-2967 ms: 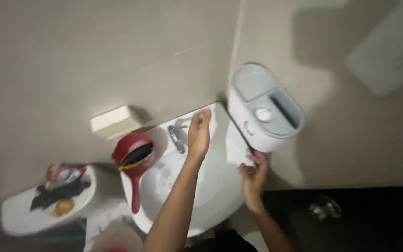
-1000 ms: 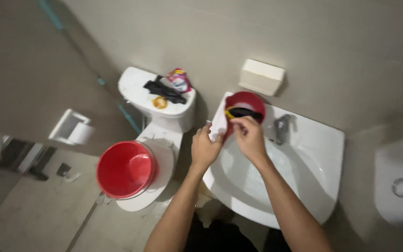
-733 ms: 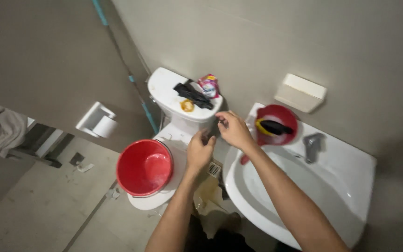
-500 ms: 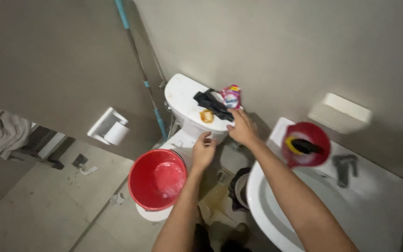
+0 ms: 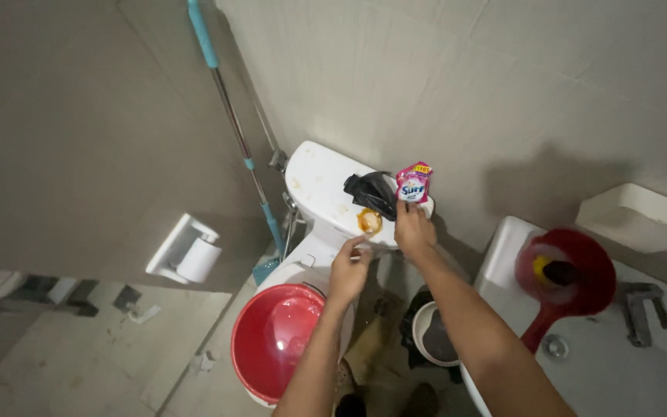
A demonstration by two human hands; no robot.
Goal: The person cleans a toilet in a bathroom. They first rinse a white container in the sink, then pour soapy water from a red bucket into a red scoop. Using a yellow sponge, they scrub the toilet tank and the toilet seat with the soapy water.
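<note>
Gripping a pink sachet (image 5: 413,184) above the cistern (image 5: 326,189), the right hand (image 5: 413,230) lifts; left hand (image 5: 349,266) beside it, grip unclear.

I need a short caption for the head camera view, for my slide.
Right hand lifts a pink sachet off the toilet tank; left hand hovers nearby.

A pink sachet (image 5: 413,184) with a yellow top edge stands out against the white toilet tank (image 5: 326,189), beside a black plastic bag (image 5: 370,192) and a red basin (image 5: 275,340) (glossy inside); the mop handle (image 5: 233,116) shows teal and silver.
</note>
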